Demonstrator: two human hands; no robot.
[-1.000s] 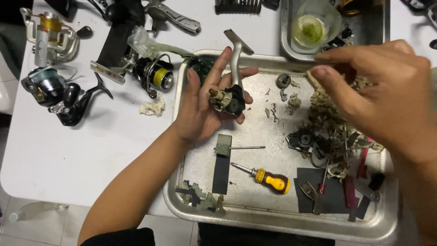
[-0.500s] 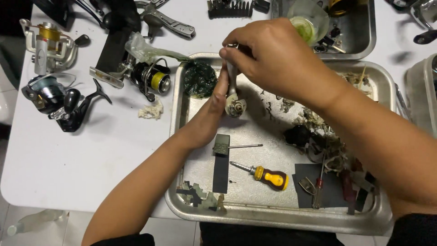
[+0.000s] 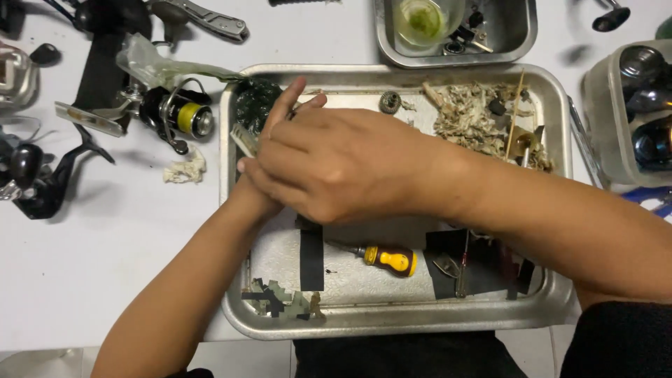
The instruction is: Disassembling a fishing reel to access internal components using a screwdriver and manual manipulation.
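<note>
From the head view, the right hand (image 3: 343,164) lies across the left hand (image 3: 276,129) over the metal tray (image 3: 231,231), hiding most of it. The left fingers (image 3: 285,105) point up, together; whether they grip anything I cannot tell. The right fingers curl by a small brush (image 3: 243,140) at the tray's left wall; their grip is unclear. A yellow screwdriver (image 3: 388,259) lies below. A reel (image 3: 175,115) sits on the table, left.

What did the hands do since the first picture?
The right hand came from the tray's right side across to the left and now covers the left hand and the small part it held. The screwdriver and tray kept their places.
</note>
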